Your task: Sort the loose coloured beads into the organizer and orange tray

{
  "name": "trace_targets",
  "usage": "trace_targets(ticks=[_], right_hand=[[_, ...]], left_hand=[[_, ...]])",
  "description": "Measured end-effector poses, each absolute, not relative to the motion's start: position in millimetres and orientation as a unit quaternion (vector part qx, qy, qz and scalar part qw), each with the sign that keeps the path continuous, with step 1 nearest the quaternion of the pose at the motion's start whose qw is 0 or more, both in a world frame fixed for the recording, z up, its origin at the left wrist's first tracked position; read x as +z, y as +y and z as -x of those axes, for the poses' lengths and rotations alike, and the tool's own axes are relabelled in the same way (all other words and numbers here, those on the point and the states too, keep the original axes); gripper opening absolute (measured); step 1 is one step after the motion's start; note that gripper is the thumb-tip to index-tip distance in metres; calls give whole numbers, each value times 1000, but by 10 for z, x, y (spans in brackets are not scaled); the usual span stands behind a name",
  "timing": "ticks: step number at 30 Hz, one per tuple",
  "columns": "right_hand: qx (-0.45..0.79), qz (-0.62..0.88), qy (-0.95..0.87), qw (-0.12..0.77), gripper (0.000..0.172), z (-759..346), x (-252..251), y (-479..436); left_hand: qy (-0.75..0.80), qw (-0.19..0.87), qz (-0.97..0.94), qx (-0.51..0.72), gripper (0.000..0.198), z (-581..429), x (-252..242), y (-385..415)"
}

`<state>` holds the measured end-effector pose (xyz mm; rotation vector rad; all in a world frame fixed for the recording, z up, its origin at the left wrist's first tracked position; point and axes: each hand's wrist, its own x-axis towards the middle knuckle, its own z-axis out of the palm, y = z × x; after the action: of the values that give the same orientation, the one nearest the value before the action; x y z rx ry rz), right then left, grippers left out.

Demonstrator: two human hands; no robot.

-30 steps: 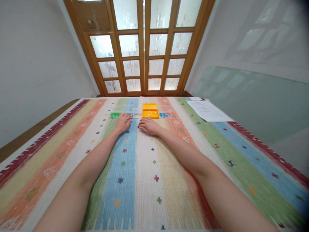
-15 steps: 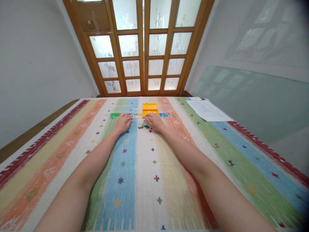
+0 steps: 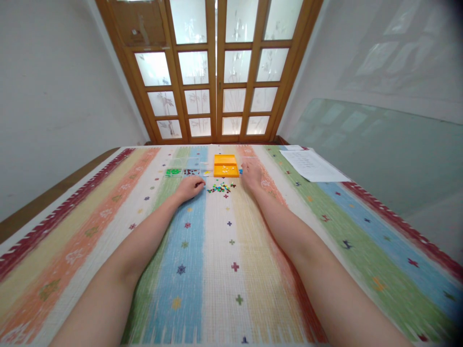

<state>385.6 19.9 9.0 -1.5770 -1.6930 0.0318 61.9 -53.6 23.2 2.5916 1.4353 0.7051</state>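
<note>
handling the mixed pile of small pieces (image 3: 221, 188) looked to be the step in hand. right hand (image 3: 252, 174) was at the blue pieces (image 3: 240, 171), beside the orange box (image 3: 226, 159) near the table's (image 3: 21, 217) far edge; left hand (image 3: 191, 188), curled, lay just left of the pile. could not tell whether either gripped a piece. next move, i judged, called for a fine pinch.

blue pieces (image 3: 241, 171) partly hidden, writing (image 3: 302, 158) on paper (image 3: 320, 173) illegible
</note>
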Motion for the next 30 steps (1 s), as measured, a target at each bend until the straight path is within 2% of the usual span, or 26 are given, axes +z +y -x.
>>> trace_targets(ticks=[4, 9, 13, 24, 30], right_hand=[[44, 495, -781, 378, 42, -3652, 160, 58], [75, 308, -894, 316, 35, -3255, 233, -240], [91, 223, -932, 272, 30, -3066, 259, -405], [82, 207, -949, 221, 35, -3043, 282, -442], [93, 243, -936, 237, 37, -3054, 236, -423]], left_hand=[[465, 53, -865, 180, 23, -679, 246, -565], [527, 19, -822, 214, 23, -605, 247, -521], [545, 13, -808, 224, 23, -543, 231, -487], [531, 7, -813, 240, 23, -545, 196, -477], [526, 23, -817, 235, 25, -554, 204, -485]])
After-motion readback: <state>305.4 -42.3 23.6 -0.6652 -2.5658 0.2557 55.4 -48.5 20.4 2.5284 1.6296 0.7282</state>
